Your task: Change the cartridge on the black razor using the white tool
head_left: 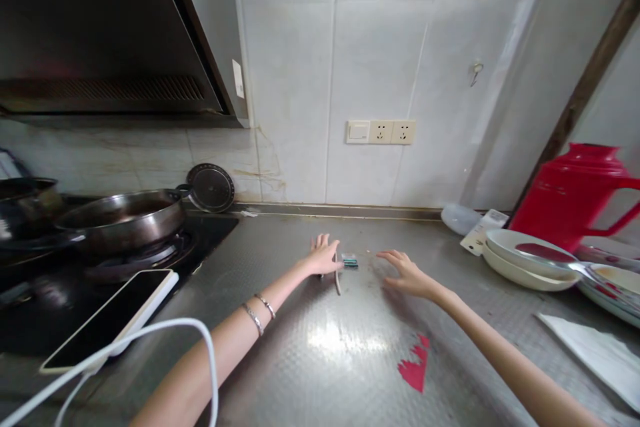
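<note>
My left hand (324, 258) reaches low over the metal counter (280, 360), its fingers spread. Right beside its thumb lies a thin, pale curved strip (339, 283); I cannot tell whether they touch. A small flat piece with dark and teal bands (351, 263) sits just right of that hand, too small to name. To the right, my right hand (407, 275) hovers over the counter with fingers apart and nothing in them. A torn scrap of red material (416, 365) lies nearer to me, below the right hand.
On the left, a steel pan (125, 217) stands on the black stove, with a phone (110, 320) and white cable (203, 327) in front. At right are a red thermos jug (565, 197), stacked bowls (530, 270) and a white sheet (595, 350). Wall sockets (393, 132) face me.
</note>
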The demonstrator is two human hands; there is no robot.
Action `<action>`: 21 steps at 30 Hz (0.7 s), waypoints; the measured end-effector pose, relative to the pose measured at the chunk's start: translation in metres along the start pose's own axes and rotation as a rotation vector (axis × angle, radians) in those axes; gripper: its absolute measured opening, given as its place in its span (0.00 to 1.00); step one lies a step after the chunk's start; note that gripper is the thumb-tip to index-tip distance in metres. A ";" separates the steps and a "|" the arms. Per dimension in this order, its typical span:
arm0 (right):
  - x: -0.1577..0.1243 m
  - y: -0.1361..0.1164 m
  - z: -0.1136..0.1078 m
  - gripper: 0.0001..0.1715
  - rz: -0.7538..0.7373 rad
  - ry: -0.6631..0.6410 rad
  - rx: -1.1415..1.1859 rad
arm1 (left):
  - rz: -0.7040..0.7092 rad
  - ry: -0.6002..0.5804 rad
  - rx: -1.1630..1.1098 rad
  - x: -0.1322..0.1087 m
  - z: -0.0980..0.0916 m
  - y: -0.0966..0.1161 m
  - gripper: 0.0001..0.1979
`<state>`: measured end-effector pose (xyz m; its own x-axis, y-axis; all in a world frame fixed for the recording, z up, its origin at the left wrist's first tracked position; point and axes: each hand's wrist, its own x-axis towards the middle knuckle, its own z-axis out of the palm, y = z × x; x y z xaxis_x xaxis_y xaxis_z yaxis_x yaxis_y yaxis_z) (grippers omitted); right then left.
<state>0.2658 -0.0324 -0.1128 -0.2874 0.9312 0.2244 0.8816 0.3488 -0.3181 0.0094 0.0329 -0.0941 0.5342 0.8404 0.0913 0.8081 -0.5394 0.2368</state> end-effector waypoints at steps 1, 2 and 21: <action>0.004 0.003 0.003 0.33 -0.013 0.014 0.005 | -0.014 0.031 -0.003 -0.003 -0.002 -0.004 0.33; 0.007 0.005 0.006 0.33 -0.032 0.026 0.010 | -0.029 0.065 -0.007 -0.005 -0.003 -0.008 0.31; 0.017 0.029 0.041 0.38 0.399 0.121 -0.254 | -0.357 0.177 0.120 -0.054 0.014 -0.094 0.25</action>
<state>0.2707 -0.0021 -0.1558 0.1234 0.9627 0.2407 0.9819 -0.0834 -0.1698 -0.0922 0.0372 -0.1346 0.1726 0.9662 0.1916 0.9636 -0.2060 0.1707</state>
